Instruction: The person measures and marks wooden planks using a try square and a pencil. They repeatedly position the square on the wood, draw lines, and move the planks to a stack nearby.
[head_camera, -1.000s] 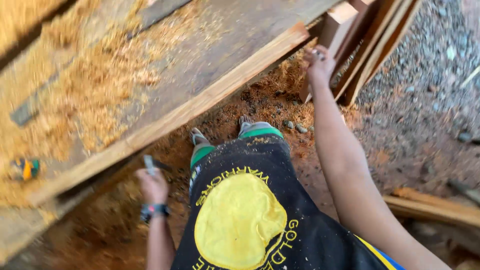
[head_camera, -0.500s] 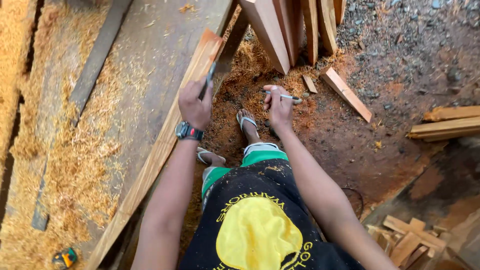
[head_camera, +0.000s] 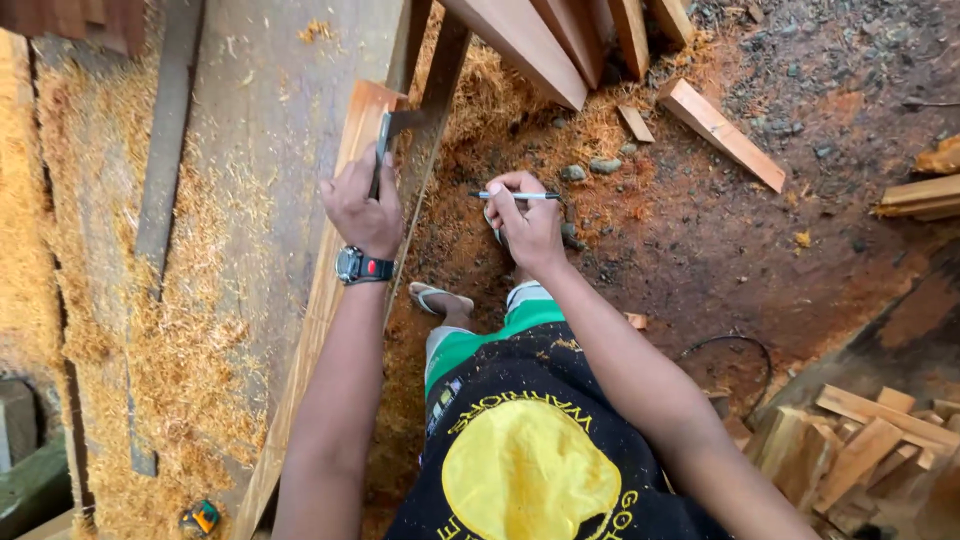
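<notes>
Both hands have moved a little apart since before. On the sawdust-covered bench (head_camera: 230, 200), the left hand (head_camera: 362, 208) grips a square (head_camera: 385, 140) against the plank (head_camera: 330, 290); the right hand (head_camera: 530, 222) pinches a pen (head_camera: 515, 195) above the red ground (head_camera: 700, 250), near wood offcuts (head_camera: 720, 132).

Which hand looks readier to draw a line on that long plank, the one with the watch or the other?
The right hand, probably. It holds the pen and hovers just beside the plank. The left hand, the one with the watch, is busy pressing a metal square against the plank's edge.
</notes>
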